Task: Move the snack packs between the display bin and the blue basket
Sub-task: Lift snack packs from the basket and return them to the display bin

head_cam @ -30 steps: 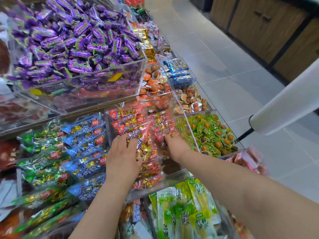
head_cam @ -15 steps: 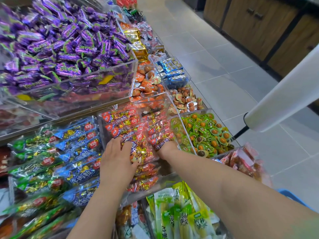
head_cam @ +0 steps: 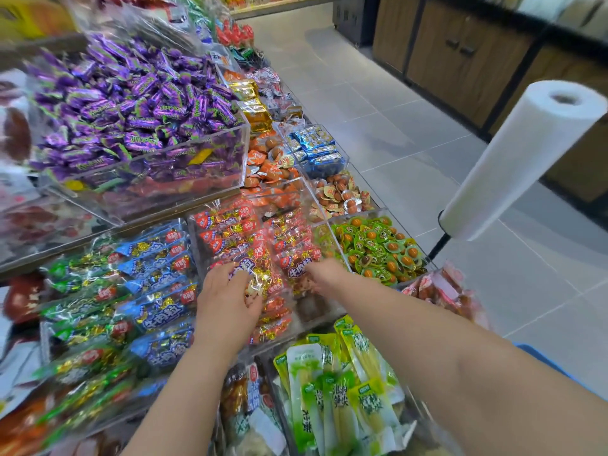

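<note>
A clear display bin (head_cam: 194,225) in the middle of the shelf holds a heap of red snack packs (head_cam: 230,232) with gold-wrapped pieces inside. Both hands are down in this bin. My left hand (head_cam: 227,297) lies on the near part of the heap, its fingers curled round a bunch of the packs. My right hand (head_cam: 325,274) reaches in from the right, blurred, with its fingers dug in under a red pack. A corner of the blue basket (head_cam: 546,360) shows at the lower right, behind my right forearm.
Blue and green packs (head_cam: 154,278) fill the bin on the left, and green egg cups (head_cam: 378,248) fill the one on the right. Purple candies (head_cam: 131,103) sit on the tier above. Green pickle packs (head_cam: 329,390) lie below. A white bag roll (head_cam: 526,153) juts over the tiled aisle.
Both hands stay in the red pack bin and have closed in a little on the packs. The view has tilted up, showing more of the aisle.
</note>
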Motion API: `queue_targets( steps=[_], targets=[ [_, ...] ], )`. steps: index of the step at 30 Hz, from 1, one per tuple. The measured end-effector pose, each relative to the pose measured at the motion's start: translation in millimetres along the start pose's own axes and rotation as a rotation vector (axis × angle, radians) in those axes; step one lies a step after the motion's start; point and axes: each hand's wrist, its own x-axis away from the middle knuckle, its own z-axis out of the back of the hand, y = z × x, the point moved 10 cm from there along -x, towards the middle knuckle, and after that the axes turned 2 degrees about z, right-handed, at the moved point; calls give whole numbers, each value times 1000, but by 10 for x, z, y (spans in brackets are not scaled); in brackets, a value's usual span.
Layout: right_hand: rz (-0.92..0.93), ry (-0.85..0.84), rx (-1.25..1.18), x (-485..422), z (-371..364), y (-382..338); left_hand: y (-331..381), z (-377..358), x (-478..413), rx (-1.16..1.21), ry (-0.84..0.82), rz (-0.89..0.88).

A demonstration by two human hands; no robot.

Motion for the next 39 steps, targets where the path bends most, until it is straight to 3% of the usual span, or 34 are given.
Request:
queue_targets(
  steps=[3, 7, 10, 16, 20, 22, 25, 30, 35, 39],
  targets=[
    [134, 40, -93, 259, 95, -88, 182, -40, 213, 144, 3, -43],
    [302, 212, -212, 733, 473, 104, 433, -428, 466, 363, -168, 11],
    [278, 367, -229, 1122, 842, 694, 710, -869, 753, 419, -326, 27],
    [-38, 466, -87, 1856, 1186, 2483, 1168, -1818, 1656, 336, -745, 62],
    [-312, 376, -100, 2486, 1166, 3793, 1067, -2343, 2432, 444, -1006, 386],
    [-465, 281, -110, 2864, 1079, 4368, 918, -2528, 2768, 431, -1063, 546],
    [-641, 155, -162, 3434, 1007, 5039, 829, -2696, 3102, 349, -1051, 606],
    [-603, 243, -311, 3808, 1391, 5423, 1155, -2907, 3425, 245, -1083, 516],
    [-555, 434, -573, 4002, 1808, 5483, 2008, -3117, 3413, 119, -1079, 185],
    [-564, 494, -679, 4045, 1957, 5523, 2442, -3312, 3350, -127, -1146, -85]
  ],
)
